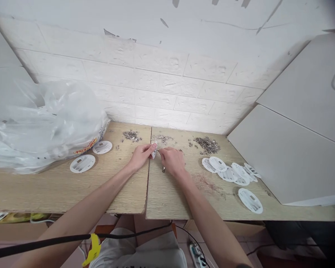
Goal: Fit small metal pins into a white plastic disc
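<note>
This looks like a small, makeshift assembly workshop; whether it is inside a home cannot be told. Heaps of small metal parts [208, 145] lie toward the back edge of a wood-grain bench [123, 186], with round white plastic covers [250, 201] near its right end. A scuffed brick-pattern wall [170, 89] stands behind; a power strip [195, 255] lies below the front edge.

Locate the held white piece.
In the head view, the white piece is near the centre, gripped by the left hand, the right hand just to its right.
</note>
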Tool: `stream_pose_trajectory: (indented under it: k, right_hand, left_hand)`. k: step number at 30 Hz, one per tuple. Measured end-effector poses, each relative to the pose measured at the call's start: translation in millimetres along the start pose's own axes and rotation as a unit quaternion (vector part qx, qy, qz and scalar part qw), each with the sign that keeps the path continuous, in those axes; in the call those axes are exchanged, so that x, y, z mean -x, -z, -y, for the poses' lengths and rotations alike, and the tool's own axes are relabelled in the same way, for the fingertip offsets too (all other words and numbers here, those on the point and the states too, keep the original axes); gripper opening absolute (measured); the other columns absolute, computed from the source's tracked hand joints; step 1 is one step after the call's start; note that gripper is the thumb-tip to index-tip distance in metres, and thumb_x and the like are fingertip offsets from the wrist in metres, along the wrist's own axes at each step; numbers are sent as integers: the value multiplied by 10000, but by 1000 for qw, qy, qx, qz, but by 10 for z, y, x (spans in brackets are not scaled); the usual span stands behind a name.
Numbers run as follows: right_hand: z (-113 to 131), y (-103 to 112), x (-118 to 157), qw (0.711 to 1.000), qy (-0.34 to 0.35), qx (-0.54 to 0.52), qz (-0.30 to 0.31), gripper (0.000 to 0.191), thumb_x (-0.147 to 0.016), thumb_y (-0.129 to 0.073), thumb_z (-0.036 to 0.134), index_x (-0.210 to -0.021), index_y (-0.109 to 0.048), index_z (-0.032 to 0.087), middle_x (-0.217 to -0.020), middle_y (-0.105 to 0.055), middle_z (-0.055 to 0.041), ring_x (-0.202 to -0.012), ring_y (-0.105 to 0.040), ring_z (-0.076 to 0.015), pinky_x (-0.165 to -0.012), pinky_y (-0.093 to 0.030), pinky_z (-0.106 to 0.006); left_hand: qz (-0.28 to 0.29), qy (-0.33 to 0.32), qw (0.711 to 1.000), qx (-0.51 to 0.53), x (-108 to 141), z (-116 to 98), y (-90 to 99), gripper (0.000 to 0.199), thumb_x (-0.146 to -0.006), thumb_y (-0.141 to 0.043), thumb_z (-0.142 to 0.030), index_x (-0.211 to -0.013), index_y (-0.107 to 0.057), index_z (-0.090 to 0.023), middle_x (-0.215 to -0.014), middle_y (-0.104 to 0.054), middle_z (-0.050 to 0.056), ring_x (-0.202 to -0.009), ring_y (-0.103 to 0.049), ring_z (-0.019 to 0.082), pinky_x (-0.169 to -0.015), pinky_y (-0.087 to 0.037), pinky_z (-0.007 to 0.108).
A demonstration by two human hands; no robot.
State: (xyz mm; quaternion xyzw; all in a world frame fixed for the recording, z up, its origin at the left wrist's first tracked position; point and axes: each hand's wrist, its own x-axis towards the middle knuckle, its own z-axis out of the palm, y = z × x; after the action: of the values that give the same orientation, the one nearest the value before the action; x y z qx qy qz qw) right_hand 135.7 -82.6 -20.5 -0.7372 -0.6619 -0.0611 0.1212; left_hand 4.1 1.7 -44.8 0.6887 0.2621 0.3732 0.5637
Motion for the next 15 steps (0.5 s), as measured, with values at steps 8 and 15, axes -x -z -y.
stream_pose_trajectory:
  k: [8, 15]
  right_hand:
    - [-69, 36, -20, 991, -47, -124, -21, 290, -914, -432, 283, -763, -669, 212, -780, -686, -31, -712, -579, -149, -586, -284, -234]
    - [-117, 41, -26, 989, -56, -136, -27, 279, -891, -458, 280, -747, -691, 226, -743, -688, -6, -683, -576, -135, -571, -290, -233]
  left_hand:
    - [-19, 49, 994, 99, -41, 10, 12, 547, -707, -595, -664, -689, -656, -120, -689, -647, 66, -643, -568, 160, -639, -490, 295]
    - [-10, 47, 994, 100, -28, 12, 23, 547, -719, -593, -659, -696, -650, -115, -696, -644, 64, -648, -570, 152, -634, -484, 280]
